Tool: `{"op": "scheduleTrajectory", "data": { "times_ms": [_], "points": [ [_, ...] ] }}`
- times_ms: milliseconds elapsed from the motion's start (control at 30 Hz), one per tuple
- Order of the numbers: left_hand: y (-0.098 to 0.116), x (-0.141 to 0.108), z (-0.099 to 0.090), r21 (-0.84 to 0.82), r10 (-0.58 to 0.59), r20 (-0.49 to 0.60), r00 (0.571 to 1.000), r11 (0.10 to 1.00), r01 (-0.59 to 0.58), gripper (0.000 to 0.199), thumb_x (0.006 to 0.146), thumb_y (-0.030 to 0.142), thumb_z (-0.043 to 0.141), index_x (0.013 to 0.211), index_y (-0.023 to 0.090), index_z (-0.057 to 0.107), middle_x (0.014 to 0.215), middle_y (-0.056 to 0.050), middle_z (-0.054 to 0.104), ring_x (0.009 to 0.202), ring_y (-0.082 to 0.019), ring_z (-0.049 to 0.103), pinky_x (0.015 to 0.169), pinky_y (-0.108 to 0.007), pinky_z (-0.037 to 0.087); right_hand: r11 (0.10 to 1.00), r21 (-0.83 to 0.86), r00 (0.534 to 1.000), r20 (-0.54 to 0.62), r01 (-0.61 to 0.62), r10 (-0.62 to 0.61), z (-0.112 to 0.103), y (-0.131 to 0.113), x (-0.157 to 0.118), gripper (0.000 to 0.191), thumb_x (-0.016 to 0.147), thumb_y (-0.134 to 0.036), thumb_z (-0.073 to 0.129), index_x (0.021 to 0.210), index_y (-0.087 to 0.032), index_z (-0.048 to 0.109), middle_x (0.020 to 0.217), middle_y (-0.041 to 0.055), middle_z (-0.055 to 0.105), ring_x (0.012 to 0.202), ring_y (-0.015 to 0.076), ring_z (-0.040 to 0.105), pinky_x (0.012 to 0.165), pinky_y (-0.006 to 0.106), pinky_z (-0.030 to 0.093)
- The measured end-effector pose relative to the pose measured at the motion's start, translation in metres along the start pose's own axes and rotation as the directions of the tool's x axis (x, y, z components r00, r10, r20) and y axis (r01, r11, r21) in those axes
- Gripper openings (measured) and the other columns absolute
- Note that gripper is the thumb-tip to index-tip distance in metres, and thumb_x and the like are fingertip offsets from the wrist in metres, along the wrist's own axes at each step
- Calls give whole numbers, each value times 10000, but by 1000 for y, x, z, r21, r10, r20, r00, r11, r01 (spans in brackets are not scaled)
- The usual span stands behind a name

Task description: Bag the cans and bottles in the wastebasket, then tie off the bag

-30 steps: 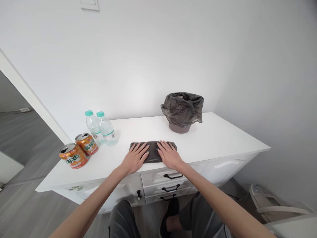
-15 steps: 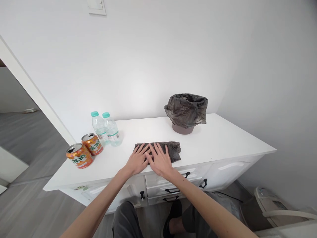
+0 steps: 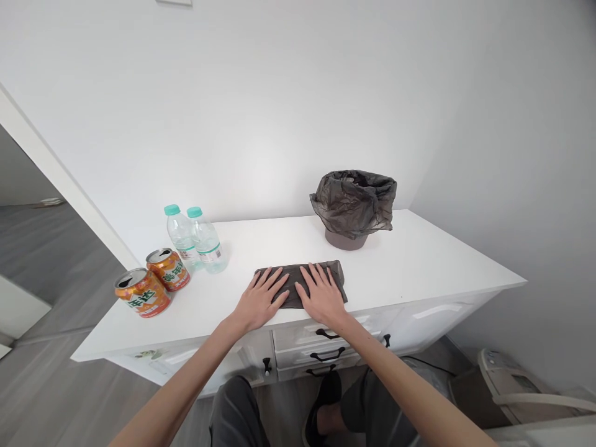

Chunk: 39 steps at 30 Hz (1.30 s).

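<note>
A dark, translucent plastic bag [image 3: 292, 290], folded into a flat strip, lies near the front edge of the white cabinet top. My left hand [image 3: 261, 299] rests flat on its left part with the fingers spread. On its right part lies my right hand [image 3: 323, 297], palm down and fingers apart. A gap between the hands shows the bag's middle. Behind them stands a small brown bin [image 3: 345, 239], lined with a similar dark bag [image 3: 354, 205] whose edge hangs over the rim.
Two clear bottles [image 3: 207, 243] with teal caps stand on the left of the cabinet top [image 3: 442, 261]. Beside them are two opened orange drink cans [image 3: 144, 295]. Black-handled drawers [image 3: 321, 354] are below, and a beige appliance [image 3: 516, 379] sits at the lower right.
My right hand has slid to the right, away from my left hand, across the folded bag. The bag's right end now looks flatter. The view has tilted down slightly.
</note>
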State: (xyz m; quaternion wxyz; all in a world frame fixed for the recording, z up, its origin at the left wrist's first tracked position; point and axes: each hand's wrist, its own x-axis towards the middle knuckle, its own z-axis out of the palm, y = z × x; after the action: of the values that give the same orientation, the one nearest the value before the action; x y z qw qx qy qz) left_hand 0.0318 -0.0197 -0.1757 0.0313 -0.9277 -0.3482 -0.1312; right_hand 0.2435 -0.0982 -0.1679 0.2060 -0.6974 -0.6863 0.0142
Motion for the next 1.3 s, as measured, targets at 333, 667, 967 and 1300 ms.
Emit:
{"op": "scheduleTrajectory", "data": {
  "times_ms": [333, 667, 967, 1300],
  "points": [
    [2, -2, -5, -37, -48, -2, 999, 998, 48, 690, 1077, 625, 331, 1687, 316, 243, 1747, -33, 262, 1623, -298, 219, 1311, -535, 233, 999, -43, 998, 57, -28, 30, -23, 67, 1, 664, 1078, -575, 251, 1627, -243, 424, 1712, 64, 344, 1600, 283, 279, 1313, 553, 188],
    [2, -3, -4, -47, -104, -31, 994, 994, 102, 715, 1094, 569, 302, 1699, 210, 171, 1704, -106, 363, 1601, -301, 286, 1298, -503, 284, 987, -145, 993, 88, -71, 84, -54, 228, -4, 712, 1042, -639, 208, 1636, -305, 412, 1722, 11, 321, 1607, 262, 266, 1318, 492, 230],
    [6, 2, -5, -5, -106, -10, 994, 994, 106, 658, 1095, 541, 310, 1652, 192, 335, 1710, -90, 347, 1612, -287, 256, 1313, -517, 269, 992, -123, 997, 72, -4, 13, -45, 313, -2, 696, 1077, -609, 195, 1687, -284, 274, 1757, 10, 221, 1631, 219, 179, 1332, 474, 175],
    [5, 3, -4, 2, -103, -46, 994, 995, 103, 647, 1087, 544, 327, 1624, 190, 401, 1701, -94, 361, 1600, -296, 290, 1309, -526, 276, 983, -165, 994, -61, 77, -88, -36, 234, -20, 656, 1091, -546, 237, 1689, -278, 263, 1766, 46, 183, 1643, 270, 103, 1316, 572, 135]
  ]
}}
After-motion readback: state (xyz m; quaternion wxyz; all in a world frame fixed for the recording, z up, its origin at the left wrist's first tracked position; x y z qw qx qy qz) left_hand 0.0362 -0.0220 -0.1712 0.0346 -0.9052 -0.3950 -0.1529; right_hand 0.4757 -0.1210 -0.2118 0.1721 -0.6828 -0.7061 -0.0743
